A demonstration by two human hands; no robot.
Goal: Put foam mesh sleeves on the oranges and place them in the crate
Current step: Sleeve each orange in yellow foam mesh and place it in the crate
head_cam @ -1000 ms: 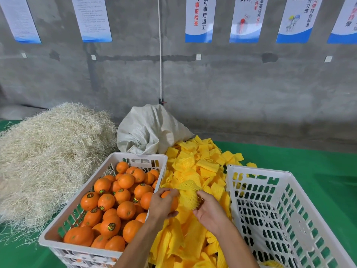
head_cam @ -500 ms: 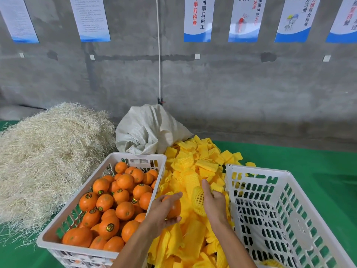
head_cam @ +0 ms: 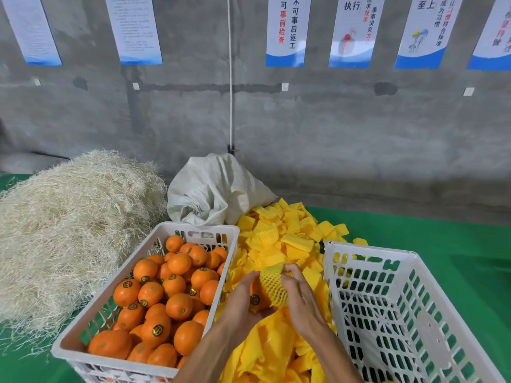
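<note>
My left hand (head_cam: pixel 240 302) grips an orange (head_cam: pixel 258 298) with a dark sticker, over the heap of yellow foam mesh sleeves (head_cam: pixel 287 244). My right hand (head_cam: pixel 300 297) holds a yellow mesh sleeve (head_cam: pixel 272 286), which is stretched part way over the right side of that orange. A white crate (head_cam: pixel 154 244) on the left is filled with several bare oranges (head_cam: pixel 166 291). A second white crate (head_cam: pixel 367 252) on the right shows only its slotted walls and floor.
A big pile of pale straw-like wood wool (head_cam: pixel 63 230) lies at the left. A white woven sack (head_cam: pixel 215 189) sits behind the sleeve heap against the concrete wall. Green cloth (head_cam: pixel 442 244) covers the table.
My hands have come together: the orange in my left hand now meets the sleeve in my right, and the sleeve is stretched partly over the fruit.
</note>
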